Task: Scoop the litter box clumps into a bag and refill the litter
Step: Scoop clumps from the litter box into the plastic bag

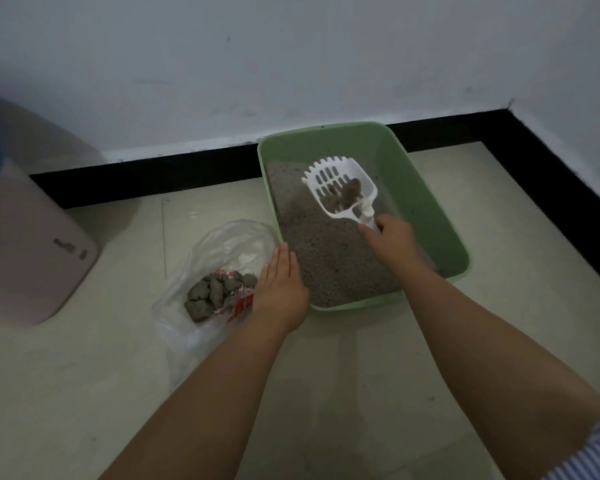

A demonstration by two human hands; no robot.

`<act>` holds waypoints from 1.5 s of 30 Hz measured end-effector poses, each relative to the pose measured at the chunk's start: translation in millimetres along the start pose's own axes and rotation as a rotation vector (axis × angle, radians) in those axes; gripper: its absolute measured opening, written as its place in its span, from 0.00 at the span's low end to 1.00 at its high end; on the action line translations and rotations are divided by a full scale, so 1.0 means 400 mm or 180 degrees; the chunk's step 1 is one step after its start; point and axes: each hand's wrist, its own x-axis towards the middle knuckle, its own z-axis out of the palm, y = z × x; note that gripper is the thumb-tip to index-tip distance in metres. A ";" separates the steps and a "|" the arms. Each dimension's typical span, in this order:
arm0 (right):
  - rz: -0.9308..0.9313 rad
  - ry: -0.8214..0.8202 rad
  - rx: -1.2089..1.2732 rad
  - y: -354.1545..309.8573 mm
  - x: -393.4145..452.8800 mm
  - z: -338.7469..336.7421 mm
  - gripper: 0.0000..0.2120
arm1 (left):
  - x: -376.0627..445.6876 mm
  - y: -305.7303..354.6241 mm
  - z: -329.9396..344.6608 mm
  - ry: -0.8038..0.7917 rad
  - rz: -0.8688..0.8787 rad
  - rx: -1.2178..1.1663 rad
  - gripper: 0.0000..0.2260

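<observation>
A green litter box (426, 202) with grey litter (323, 258) sits on the floor against the black skirting. My right hand (394, 239) grips the handle of a white slotted scoop (340, 188), held over the litter with a grey clump in its bowl. Left of the box lies a clear plastic bag (222, 244) with red print, holding several grey clumps (212, 292). My left hand (281, 285) rests flat, fingers straight, on the bag's right edge beside the box's left wall.
A beige rounded appliance or bin (32, 244) stands at the far left on the pale tiled floor (361, 375). White walls meet in a corner at the right, with black skirting (551, 161) along both.
</observation>
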 end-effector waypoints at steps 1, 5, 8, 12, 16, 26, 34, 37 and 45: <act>-0.0056 -0.0030 0.0083 -0.007 0.003 0.002 0.13 | 0.001 0.001 0.002 0.0007 -0.0009 -0.0012 0.26; -0.0055 -0.0007 0.0352 -0.006 0.012 -0.010 0.12 | 0.001 -0.002 0.007 -0.0002 0.0038 0.0003 0.26; -0.0094 -0.0133 0.0320 -0.004 0.005 -0.019 0.12 | -0.007 -0.022 0.006 0.0028 0.0288 -0.0085 0.26; -0.0264 -0.0190 0.0233 -0.011 -0.014 -0.017 0.12 | -0.016 -0.096 -0.020 0.0397 0.0410 -0.0525 0.24; -0.0500 -0.0521 0.0249 -0.048 -0.035 0.006 0.16 | -0.017 -0.225 -0.061 0.1176 -0.0289 -0.0444 0.22; -0.1289 -0.1295 -0.1824 -0.190 -0.101 0.098 0.08 | -0.020 -0.361 -0.070 0.0988 -0.1380 -0.0887 0.13; -0.1706 -0.0695 -0.2601 -0.228 -0.147 0.115 0.11 | 0.001 -0.350 -0.092 0.1412 -0.1459 -0.1590 0.19; -0.1823 -0.0497 -0.2370 -0.213 -0.136 0.099 0.12 | -0.004 -0.361 -0.085 0.1406 -0.1491 -0.1632 0.18; -0.2019 0.0004 -0.1713 -0.178 -0.102 0.052 0.06 | -0.008 -0.371 -0.092 0.1302 -0.1525 -0.1405 0.14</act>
